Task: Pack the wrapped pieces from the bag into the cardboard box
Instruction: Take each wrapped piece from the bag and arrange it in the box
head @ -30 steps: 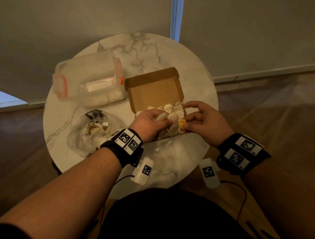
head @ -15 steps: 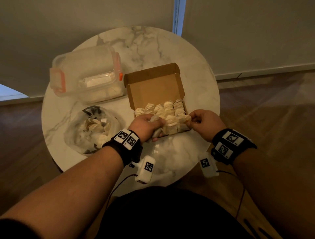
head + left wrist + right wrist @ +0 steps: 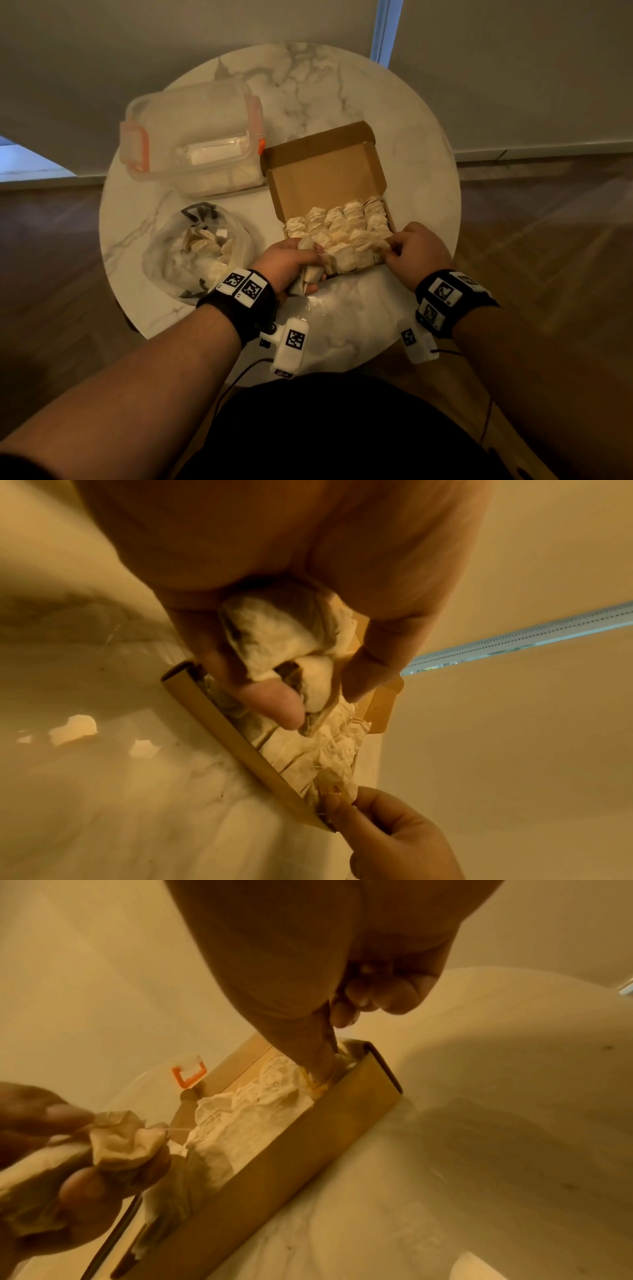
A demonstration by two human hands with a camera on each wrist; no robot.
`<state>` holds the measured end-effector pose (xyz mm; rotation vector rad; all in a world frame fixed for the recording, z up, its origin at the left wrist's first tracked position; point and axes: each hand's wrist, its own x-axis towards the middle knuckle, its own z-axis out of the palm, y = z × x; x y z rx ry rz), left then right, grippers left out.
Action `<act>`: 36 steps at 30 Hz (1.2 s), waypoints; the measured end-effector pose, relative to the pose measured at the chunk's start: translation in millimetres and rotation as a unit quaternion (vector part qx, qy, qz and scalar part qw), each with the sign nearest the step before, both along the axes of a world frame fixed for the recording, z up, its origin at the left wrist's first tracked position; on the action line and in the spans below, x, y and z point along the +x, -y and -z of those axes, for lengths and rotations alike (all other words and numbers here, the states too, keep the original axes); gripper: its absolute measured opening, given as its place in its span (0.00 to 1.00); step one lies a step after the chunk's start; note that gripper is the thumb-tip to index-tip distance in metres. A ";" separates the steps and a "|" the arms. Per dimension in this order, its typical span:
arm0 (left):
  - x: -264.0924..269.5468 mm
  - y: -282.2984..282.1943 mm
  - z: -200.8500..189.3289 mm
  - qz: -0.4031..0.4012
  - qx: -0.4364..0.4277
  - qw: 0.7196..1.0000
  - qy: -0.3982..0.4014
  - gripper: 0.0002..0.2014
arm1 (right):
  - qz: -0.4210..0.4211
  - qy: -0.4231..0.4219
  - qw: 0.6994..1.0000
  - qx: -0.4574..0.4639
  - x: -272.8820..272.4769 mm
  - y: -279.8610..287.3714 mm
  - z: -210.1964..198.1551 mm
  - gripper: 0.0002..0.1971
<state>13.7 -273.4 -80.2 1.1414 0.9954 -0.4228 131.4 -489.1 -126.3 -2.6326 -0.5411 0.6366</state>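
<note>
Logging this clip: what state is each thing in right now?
cardboard box: lid open, nearly full of wrapped pieces.
plastic bag: open, pieces still inside.
plastic container: lid on.
left hand: grips spare pieces.
right hand: pinches a piece at the box's near right corner.

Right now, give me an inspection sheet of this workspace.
Surface: round marble table, glossy.
Job's things: open cardboard box, rows of wrapped pieces filling it; plastic bag with more pieces inside.
Clutter: clear lidded container with orange clips.
Grippers: left hand grips a few wrapped pieces at the box's near left corner; right hand pinches a piece at the near right corner.
Cables: black wires from the wrist cameras.
Surroundings: wooden floor, pale blinds.
</note>
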 end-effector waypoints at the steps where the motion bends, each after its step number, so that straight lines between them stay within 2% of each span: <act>1: -0.9 1.2 1.6 0.005 0.007 1.000 -0.001 0.14 | 0.011 0.003 1.000 0.002 0.8 1.0 1.6 0.11; 5: -5.9 3.3 7.6 0.019 0.074 0.997 -0.017 0.15 | 0.034 0.015 0.999 0.018 3.4 2.0 1.9 0.11; 8: -7.7 1.1 10.4 0.024 0.089 0.996 -0.016 0.14 | 0.047 0.021 0.997 0.065 4.2 6.3 -3.6 0.12; 10: -8.2 -1.0 11.1 0.027 0.093 0.995 -0.012 0.14 | 0.001 0.030 0.997 0.073 -0.8 10.0 -4.2 0.08; 12: -8.3 -2.1 9.0 0.023 0.088 0.996 -0.001 0.13 | -0.082 0.034 0.996 0.029 -8.9 13.9 -1.4 0.02; 15: -7.5 -1.2 5.0 0.001 0.041 0.999 0.032 0.13 | -0.133 0.016 0.991 -0.020 -14.6 17.5 5.8 0.11; 18: -4.1 2.6 -3.0 -0.005 -0.015 0.998 0.065 0.15 | -0.135 0.018 0.991 -0.018 -16.6 16.1 2.0 0.12; 21: 1.4 8.8 -11.4 0.001 -0.070 0.992 0.105 0.16 | -0.080 0.021 0.994 0.072 -21.4 10.8 -14.9 0.06; 23: 5.5 12.1 -16.3 0.002 -0.092 0.988 0.122 0.15 | 0.013 -0.023 0.984 0.178 -23.0 3.6 -31.7 0.03; 26: 9.1 16.4 -21.2 0.018 -0.108 0.982 0.151 0.13 | 0.128 -0.180 0.925 0.309 -23.2 -9.0 -56.3 0.03; 28: 10.4 18.5 -22.0 0.028 -0.103 0.981 0.159 0.13 | 0.137 -0.256 0.894 0.342 -23.2 -12.7 -64.8 0.07; 29: 10.8 18.8 -21.5 0.035 -0.097 0.982 0.158 0.13 | 0.123 -0.259 0.894 0.344 -23.1 -13.4 -66.1 0.11; 32: 10.7 17.5 -19.9 0.088 -0.065 0.981 0.158 0.17 | 0.042 -0.197 0.926 0.319 -23.6 -14.8 -66.8 0.20; 34: 9.8 17.5 -16.7 0.118 -0.040 0.980 0.157 0.19 | 0.012 -0.163 0.946 0.280 -24.0 -16.5 -65.3 0.20; 36: 7.7 17.9 -12.6 0.107 -0.001 0.985 0.137 0.18 | 0.031 -0.157 0.950 0.267 -22.6 -14.9 -59.0 0.16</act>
